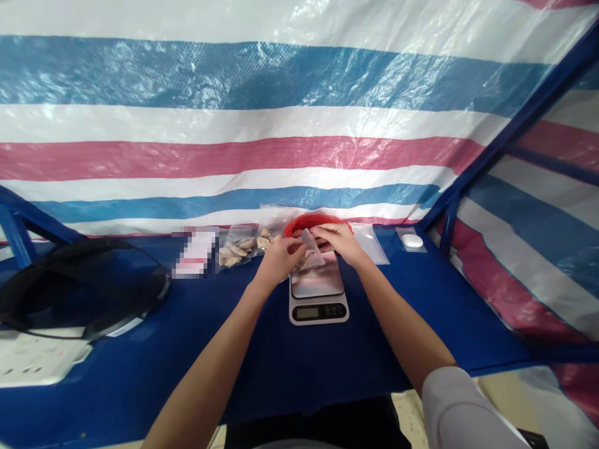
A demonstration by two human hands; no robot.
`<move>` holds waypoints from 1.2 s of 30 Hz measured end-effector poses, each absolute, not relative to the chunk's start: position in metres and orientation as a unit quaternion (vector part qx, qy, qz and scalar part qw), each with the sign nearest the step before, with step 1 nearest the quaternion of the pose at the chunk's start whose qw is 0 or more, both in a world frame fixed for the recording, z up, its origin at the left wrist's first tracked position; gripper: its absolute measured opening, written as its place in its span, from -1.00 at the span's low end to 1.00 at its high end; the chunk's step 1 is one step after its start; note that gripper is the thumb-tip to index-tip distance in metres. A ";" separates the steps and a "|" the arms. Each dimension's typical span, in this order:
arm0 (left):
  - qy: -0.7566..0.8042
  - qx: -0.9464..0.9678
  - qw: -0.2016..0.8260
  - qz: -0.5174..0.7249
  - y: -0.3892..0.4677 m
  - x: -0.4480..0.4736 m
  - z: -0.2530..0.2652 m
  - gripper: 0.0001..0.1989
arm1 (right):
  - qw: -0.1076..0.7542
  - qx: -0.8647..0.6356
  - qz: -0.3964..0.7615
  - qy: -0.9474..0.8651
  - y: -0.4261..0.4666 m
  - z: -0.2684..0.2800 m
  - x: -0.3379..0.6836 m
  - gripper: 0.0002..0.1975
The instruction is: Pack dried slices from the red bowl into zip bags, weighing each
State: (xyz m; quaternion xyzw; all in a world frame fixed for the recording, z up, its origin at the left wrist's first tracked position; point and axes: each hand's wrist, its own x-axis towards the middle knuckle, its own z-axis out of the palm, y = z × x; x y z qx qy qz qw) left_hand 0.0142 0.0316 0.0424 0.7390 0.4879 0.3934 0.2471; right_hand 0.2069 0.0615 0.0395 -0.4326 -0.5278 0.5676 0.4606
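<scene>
A clear plastic bag (314, 251) is pinched in my left hand (281, 254), above the metal pan of a white kitchen scale (318, 284). My right hand (339, 240) reaches beside the bag at the near rim of a red bowl or bag (318, 221); its fingers are bent and partly hidden, so whether they hold anything is unclear. Some pale pieces show inside the red container. To the left of my left hand lie clear bags of tan, dried-looking pieces (236, 249).
Flat clear bags (372, 243) lie right of the scale. Further right is a small bag with a white oval item (412, 241). A blurred card (195, 252), a black round object (84, 287) and a white power strip (40, 358) occupy the left of the blue table (374, 349).
</scene>
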 end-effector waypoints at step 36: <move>0.482 0.686 0.387 0.383 0.057 0.008 0.041 -0.67 | 0.289 -0.392 0.620 -0.616 0.080 0.037 0.224 -0.70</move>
